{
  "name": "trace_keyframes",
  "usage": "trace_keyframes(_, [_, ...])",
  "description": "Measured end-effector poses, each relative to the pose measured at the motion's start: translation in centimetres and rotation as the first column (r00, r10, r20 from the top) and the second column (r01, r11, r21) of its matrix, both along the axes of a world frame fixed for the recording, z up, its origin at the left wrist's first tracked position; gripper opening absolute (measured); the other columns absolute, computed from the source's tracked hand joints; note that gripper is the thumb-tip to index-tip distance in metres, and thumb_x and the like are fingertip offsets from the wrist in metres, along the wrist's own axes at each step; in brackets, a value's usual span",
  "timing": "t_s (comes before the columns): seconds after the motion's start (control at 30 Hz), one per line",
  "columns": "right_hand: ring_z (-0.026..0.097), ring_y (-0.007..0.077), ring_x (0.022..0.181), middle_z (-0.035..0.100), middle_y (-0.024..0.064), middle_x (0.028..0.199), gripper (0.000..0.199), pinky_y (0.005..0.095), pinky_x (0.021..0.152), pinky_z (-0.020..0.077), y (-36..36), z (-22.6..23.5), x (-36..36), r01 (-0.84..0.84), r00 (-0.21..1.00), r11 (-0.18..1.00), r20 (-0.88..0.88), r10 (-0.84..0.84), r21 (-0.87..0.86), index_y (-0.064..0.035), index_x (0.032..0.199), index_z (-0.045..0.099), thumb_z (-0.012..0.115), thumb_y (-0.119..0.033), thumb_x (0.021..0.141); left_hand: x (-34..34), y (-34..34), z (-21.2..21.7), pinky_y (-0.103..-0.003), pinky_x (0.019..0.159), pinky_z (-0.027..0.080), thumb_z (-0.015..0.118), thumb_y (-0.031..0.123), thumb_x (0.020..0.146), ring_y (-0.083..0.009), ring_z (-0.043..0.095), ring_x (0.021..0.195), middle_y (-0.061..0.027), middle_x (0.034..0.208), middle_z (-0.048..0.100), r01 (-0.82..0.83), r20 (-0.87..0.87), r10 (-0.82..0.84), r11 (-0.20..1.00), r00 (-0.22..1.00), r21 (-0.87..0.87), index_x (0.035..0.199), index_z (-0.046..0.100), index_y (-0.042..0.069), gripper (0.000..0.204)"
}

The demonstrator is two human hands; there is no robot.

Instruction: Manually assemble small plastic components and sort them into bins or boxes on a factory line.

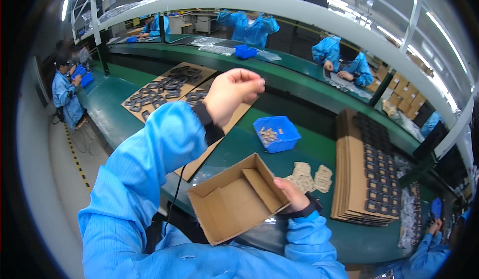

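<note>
My left hand (230, 95) is raised over the bench, thumb and fingers pinched together. A tiny dark spot shows at the fingertips, too small to name. My right hand (293, 195) grips the right wall of an open cardboard box (234, 206), which is tilted in front of my body. Nothing loose shows inside the box, only its flaps and bottom. Just beyond it stands a blue plastic bin (283, 142) with small tan pieces (269, 135) in it. Flat beige sheets of small parts (302, 177) lie beside my right hand.
Black frame-like parts (172, 82) are spread on cardboard sheets at the left. On the right rises a cardboard stack (344, 179) topped with rows of black parts (381, 179). A dark cable (174, 194) hangs near my left arm. Several people in blue sit around the green bench (112, 112).
</note>
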State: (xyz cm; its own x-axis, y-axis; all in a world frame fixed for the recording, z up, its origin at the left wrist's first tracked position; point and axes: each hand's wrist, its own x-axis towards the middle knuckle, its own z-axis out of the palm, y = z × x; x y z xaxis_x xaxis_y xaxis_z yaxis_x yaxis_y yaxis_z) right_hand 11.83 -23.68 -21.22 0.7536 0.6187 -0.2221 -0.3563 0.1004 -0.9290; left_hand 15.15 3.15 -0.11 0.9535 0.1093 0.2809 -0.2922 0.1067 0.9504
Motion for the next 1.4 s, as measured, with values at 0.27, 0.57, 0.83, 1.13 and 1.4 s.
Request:
trace_keyframes(0.27, [0.061,0.0171,0.112,0.063,0.0113,0.128,0.049,0.0306,0.097,0.0471,1.0,5.5,-1.8,-0.078,0.992,0.994,-0.097,0.085,0.072,0.0024,0.138,0.053,0.052,-0.030,0.102,6.3,-6.9,-2.5,-0.025,0.082,0.051,0.072,0.011,0.092,-0.0128,0.067,0.096,-0.0025,0.102,0.069,0.118,0.059,-0.104,0.927,0.993,-0.357,0.105,0.065,0.007,0.015])
trace_keyframes(0.57, [0.057,0.0172,0.120,0.059,0.0103,0.135,0.052,0.0291,0.104,0.0420,0.7,6.0,-1.6,-0.075,0.996,0.997,-0.048,0.075,-0.001,0.0035,0.143,0.048,0.051,-0.028,0.102,6.3,-6.7,-4.9,-0.025,0.083,0.053,0.070,0.010,0.094,-0.0141,0.067,0.100,-0.0051,0.107,0.069,0.018,0.103,0.042,0.849,0.994,-0.527,0.110,0.064,0.005,0.018])
trace_keyframes(0.83, [0.054,0.0156,0.125,0.057,0.0095,0.139,0.052,0.0279,0.107,0.0397,0.7,5.1,-1.2,-0.143,0.990,0.989,0.022,0.142,0.044,0.0041,0.146,0.044,0.051,-0.024,0.103,5.7,-8.0,-7.4,-0.023,0.077,0.053,0.073,0.007,0.091,-0.0091,0.067,0.088,-0.0028,0.097,0.071,-0.054,0.193,0.125,0.940,0.973,-0.338,0.102,0.067,0.005,0.013])
trace_keyframes(1.13, [0.058,0.0159,0.118,0.061,0.0103,0.133,0.051,0.0286,0.103,0.0434,0.7,4.4,-1.0,-0.129,0.987,0.991,-0.094,0.131,0.023,0.0035,0.142,0.049,0.050,-0.029,0.103,5.2,-9.3,-8.2,-0.023,0.076,0.051,0.074,0.005,0.089,-0.0075,0.063,0.085,-0.0019,0.092,0.068,-0.101,0.249,0.115,0.992,0.962,-0.071,0.099,0.066,0.004,0.012])
trace_keyframes(1.4, [0.058,0.0167,0.118,0.060,0.0106,0.133,0.051,0.0288,0.102,0.0435,0.9,5.4,-1.4,-0.132,0.986,0.990,-0.095,0.136,0.045,0.0036,0.143,0.048,0.049,-0.028,0.103,5.4,-9.1,-8.5,-0.024,0.079,0.051,0.072,0.007,0.091,-0.0085,0.063,0.087,-0.0019,0.094,0.068,-0.076,0.243,0.105,0.989,0.964,-0.123,0.103,0.064,0.004,0.014])
